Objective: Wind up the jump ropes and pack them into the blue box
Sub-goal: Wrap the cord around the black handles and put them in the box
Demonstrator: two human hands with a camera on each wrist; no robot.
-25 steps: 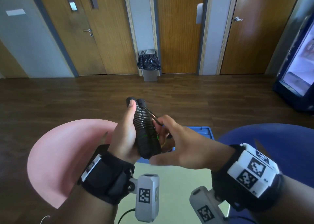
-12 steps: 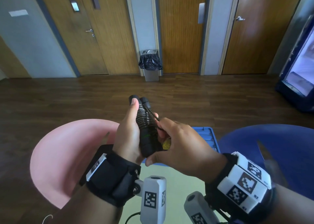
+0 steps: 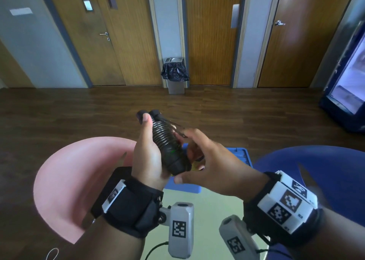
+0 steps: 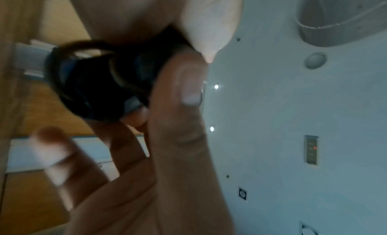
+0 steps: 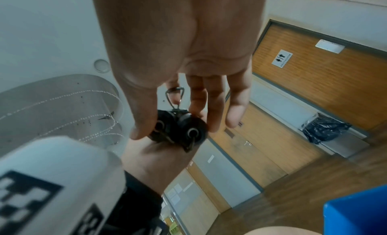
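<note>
Right hand (image 3: 213,161) lower, blue box (image 3: 242,155) half-hidden

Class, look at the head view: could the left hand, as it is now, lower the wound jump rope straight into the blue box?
Probably yes. The left hand holds the jump rope just above the blue box, but the right hand hovers over the box and would need to move aside.

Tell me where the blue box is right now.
In the head view the blue box sits low in the centre, on the table behind both hands, between the pink chair and the blue chair, directly under the wound jump rope.
</note>
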